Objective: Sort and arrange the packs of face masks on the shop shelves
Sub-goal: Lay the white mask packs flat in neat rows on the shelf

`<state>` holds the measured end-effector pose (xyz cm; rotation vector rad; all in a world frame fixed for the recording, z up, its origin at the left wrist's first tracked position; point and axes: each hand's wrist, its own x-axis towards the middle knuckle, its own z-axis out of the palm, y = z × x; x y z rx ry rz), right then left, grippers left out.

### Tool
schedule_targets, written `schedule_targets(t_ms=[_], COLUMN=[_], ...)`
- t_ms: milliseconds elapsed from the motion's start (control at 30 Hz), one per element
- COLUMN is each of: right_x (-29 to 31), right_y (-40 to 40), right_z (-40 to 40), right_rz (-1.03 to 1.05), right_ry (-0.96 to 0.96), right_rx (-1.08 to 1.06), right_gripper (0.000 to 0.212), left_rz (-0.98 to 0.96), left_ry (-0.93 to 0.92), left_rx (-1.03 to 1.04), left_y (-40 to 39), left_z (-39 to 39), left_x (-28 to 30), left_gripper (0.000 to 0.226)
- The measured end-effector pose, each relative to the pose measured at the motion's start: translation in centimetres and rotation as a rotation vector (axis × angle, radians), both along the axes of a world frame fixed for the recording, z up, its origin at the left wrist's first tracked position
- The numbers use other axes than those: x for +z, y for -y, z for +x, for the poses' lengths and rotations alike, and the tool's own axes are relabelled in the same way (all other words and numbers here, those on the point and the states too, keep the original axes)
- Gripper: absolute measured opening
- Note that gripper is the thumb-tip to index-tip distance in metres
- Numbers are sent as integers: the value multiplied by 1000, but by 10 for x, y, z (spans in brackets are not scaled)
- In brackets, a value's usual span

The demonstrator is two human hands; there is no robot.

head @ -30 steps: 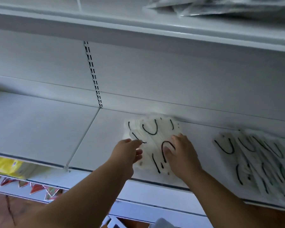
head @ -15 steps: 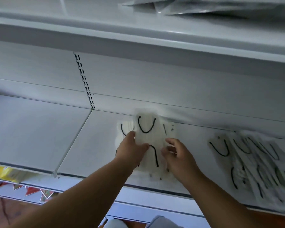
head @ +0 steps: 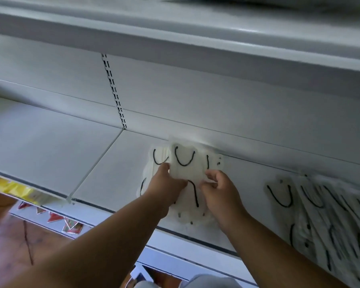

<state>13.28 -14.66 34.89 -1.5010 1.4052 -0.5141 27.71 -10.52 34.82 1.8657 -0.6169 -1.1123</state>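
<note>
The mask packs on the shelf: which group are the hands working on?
The small pile near the shelf's middle; the left hand and right hand grip its top pack. The spread-out group farther right lies untouched.

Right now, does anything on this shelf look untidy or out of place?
Yes. The mask packs on the right lie fanned out and slanted, overlapping one another, not squared to the shelf edge. The pile between the left hand and right hand is also uneven, its packs shifted sideways.
</note>
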Motion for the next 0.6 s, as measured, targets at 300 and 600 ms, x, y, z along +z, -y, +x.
schedule_targets(t_ms=[300, 600], right_x=[6, 29], right_y=[11, -20], right_z=[3, 48], right_rz=[282, 236], right_ry=[315, 642], right_rx=[-229, -154], right_gripper=[43, 24], left_rz=[-136, -284], left_ry=[-268, -242], left_rx=[-34, -82], left_y=[-12, -34], left_z=[1, 56], left_x=[-4, 13], left_gripper=[48, 20])
